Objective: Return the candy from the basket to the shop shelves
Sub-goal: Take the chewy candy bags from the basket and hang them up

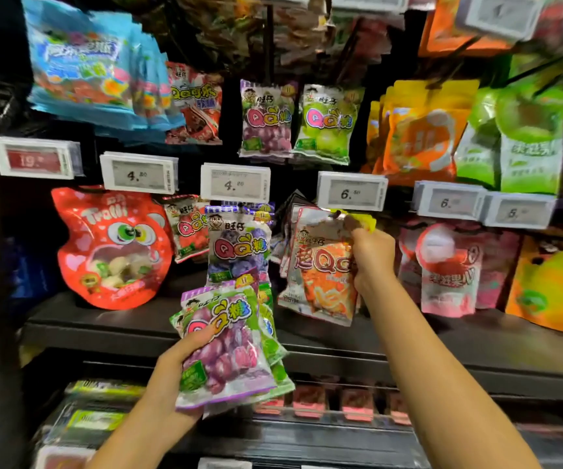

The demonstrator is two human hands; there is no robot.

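My left hand (175, 363) grips a stack of QQ candy bags low in front of the shelves; the purple grape bag (226, 346) is on top and green bags (273, 336) show behind it. My right hand (371, 257) is raised to a hook under the 6.50 price tag (351, 195), pinching the top edge of an orange QQ candy bag (324, 265) that hangs among similar bags. The basket is out of view.
Hooks carry more candy: a blue QQ bag (236, 245), a red Trolli bag (110, 245), purple and green QQ bags (266, 120) above, pink bags (449, 269) to the right. A black shelf edge (408, 353) runs below, with small packets underneath.
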